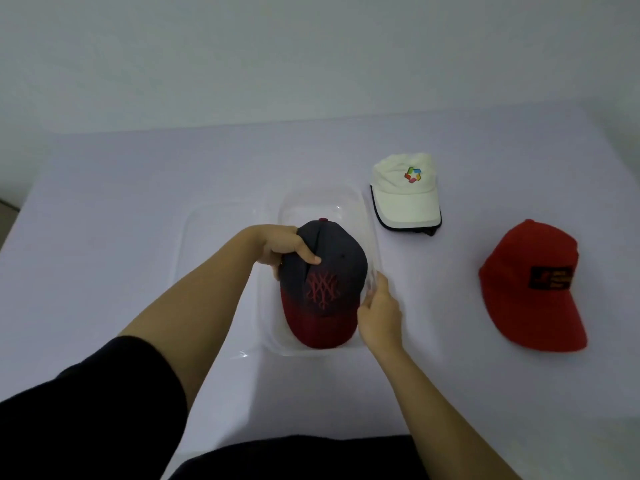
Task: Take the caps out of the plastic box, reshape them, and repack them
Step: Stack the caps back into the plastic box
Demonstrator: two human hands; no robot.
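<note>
A dark navy cap (325,271) with a maroon brim and red embroidery sits over the clear plastic box (360,206) at the table's middle. My left hand (282,245) grips the cap's crown from the left, thumb on top. My right hand (377,315) holds the box's right wall beside the brim, fingers curled over the rim. A white cap (403,194) with a coloured logo lies behind and to the right of the box. A red cap (530,289) with a dark patch lies at the far right.
A clear lid or second tray (207,244) lies flat on the left side of the box. The white table (121,202) ends at a plain wall behind. My dark sleeve (86,403) covers the lower left.
</note>
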